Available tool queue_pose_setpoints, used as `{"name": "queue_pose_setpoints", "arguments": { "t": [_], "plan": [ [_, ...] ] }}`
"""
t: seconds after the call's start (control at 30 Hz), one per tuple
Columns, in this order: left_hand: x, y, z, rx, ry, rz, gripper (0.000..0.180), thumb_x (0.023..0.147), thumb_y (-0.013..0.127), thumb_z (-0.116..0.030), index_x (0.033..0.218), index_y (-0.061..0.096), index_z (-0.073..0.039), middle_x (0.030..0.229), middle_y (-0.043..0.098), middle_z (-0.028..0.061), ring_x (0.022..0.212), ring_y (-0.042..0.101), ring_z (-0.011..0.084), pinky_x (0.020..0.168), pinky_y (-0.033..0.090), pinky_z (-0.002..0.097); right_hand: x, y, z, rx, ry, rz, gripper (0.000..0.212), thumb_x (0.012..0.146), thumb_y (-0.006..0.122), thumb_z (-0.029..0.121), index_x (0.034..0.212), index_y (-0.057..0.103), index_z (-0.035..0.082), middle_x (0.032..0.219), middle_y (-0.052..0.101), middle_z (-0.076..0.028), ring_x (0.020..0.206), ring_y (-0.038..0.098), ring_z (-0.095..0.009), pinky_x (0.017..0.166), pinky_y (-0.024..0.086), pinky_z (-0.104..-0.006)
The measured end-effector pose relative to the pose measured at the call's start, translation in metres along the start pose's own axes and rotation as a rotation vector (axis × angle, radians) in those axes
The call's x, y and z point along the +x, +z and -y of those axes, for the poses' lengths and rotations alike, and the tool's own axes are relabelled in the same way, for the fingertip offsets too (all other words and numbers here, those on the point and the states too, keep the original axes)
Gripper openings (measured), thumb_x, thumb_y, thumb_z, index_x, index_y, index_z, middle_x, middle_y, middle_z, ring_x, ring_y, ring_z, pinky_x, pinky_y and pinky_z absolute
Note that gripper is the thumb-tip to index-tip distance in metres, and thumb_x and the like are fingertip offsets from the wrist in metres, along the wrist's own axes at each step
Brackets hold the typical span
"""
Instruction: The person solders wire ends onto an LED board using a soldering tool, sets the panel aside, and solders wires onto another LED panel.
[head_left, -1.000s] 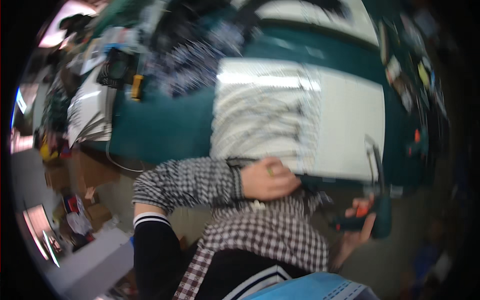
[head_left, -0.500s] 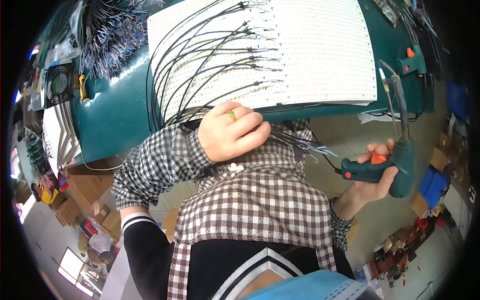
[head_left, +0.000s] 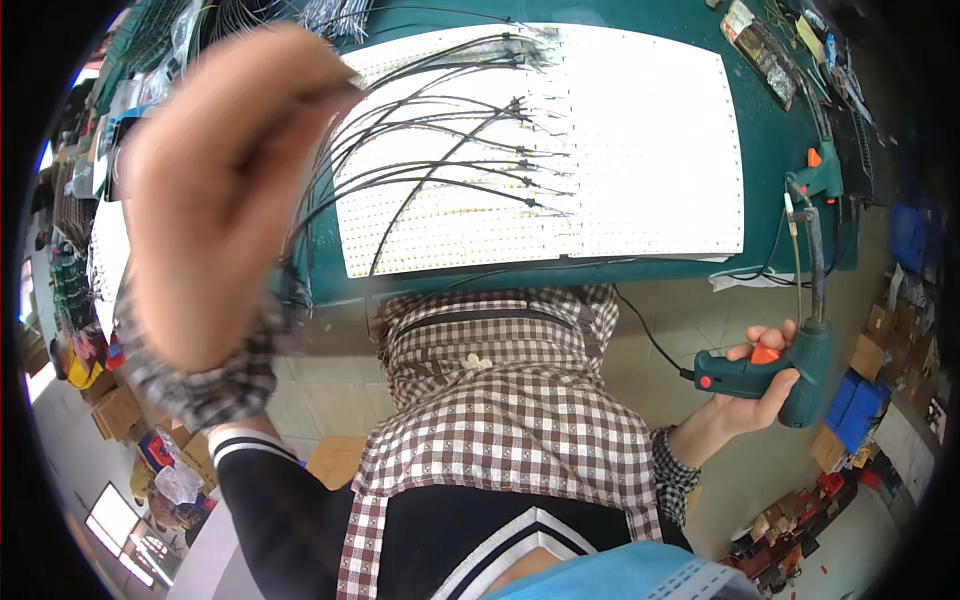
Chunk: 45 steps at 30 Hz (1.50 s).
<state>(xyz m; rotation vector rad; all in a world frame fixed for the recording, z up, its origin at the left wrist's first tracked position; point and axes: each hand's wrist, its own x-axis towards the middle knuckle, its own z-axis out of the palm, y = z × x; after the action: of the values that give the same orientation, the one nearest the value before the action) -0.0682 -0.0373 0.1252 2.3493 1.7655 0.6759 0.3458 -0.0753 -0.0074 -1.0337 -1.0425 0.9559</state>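
My right hand (head_left: 742, 408) grips a green soldering gun (head_left: 806, 372) by its handle, the fingers near its orange trigger. Its long metal tip points up, away from me, beyond the panel's right edge. My left hand (head_left: 225, 180) is raised over the left side of the bench and smeared by motion; whether its fingers hold anything is unclear. In front of me lies a white LED strip panel (head_left: 650, 150) with rows of small yellowish dots. Several black cables (head_left: 440, 125) arch over its left half, their thin wire ends along the middle seam.
A second green soldering gun (head_left: 822, 178) stands at the right of the green bench (head_left: 640, 20). A worn, dark-stained block (head_left: 758, 50) lies at the far right. Bundled loose wires (head_left: 335, 18) are at the back left. Cardboard boxes (head_left: 115, 410) stand on the floor.
My left hand has left the cables at the panel's near edge and swung up to the left. The wire bundle over my lap is gone from there. The soldering gun stays in my right hand.
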Motion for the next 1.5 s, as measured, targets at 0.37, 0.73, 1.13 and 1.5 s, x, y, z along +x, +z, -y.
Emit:
{"name": "queue_pose_setpoints", "arguments": {
  "t": [0.37,0.73,1.13,1.5],
  "plan": [
    [0.02,0.087,0.04,-0.6,-0.09,0.118,0.016,0.085,0.07,-0.011,0.096,0.066,0.001,0.08,0.062,0.0073,0.072,0.058,0.0136,0.067,0.048,0.0273,0.01,0.014,0.0,0.062,0.02,0.045,0.059,0.096,0.049,0.038,0.126,0.045,-0.013,0.099,0.062,-0.018,0.09,0.063,-0.026,0.057,0.057,-0.0261],
    [0.016,0.111,0.019,-0.323,0.044,-0.148,0.012,0.081,0.069,-0.006,0.092,0.067,-0.003,0.089,0.06,0.0093,0.078,0.062,0.0277,0.067,0.051,0.0361,0.003,0.005,0.002,0.055,0.036,0.085,0.056,0.098,0.046,0.036,0.129,0.043,-0.011,0.103,0.062,-0.017,0.094,0.061,-0.024,0.062,0.056,-0.0276],
    [0.025,0.16,-0.018,-0.186,0.198,0.109,0.019,0.076,0.071,-0.011,0.089,0.058,-0.007,0.088,0.055,0.0079,0.084,0.056,0.0286,0.071,0.045,0.0397,-0.002,0.019,0.007,0.059,0.064,0.119,0.058,0.097,0.049,0.038,0.128,0.044,-0.011,0.102,0.061,-0.017,0.093,0.061,-0.025,0.06,0.057,-0.027],
    [0.026,0.14,-0.009,-0.241,0.148,0.081,0.02,0.076,0.071,-0.012,0.089,0.057,-0.007,0.088,0.054,0.0099,0.085,0.056,0.0307,0.074,0.046,0.0396,-0.009,0.02,0.009,0.069,0.095,0.057,0.062,0.093,0.053,0.038,0.126,0.044,-0.014,0.099,0.06,-0.018,0.091,0.062,-0.028,0.057,0.059,-0.0281]
  ]
}}
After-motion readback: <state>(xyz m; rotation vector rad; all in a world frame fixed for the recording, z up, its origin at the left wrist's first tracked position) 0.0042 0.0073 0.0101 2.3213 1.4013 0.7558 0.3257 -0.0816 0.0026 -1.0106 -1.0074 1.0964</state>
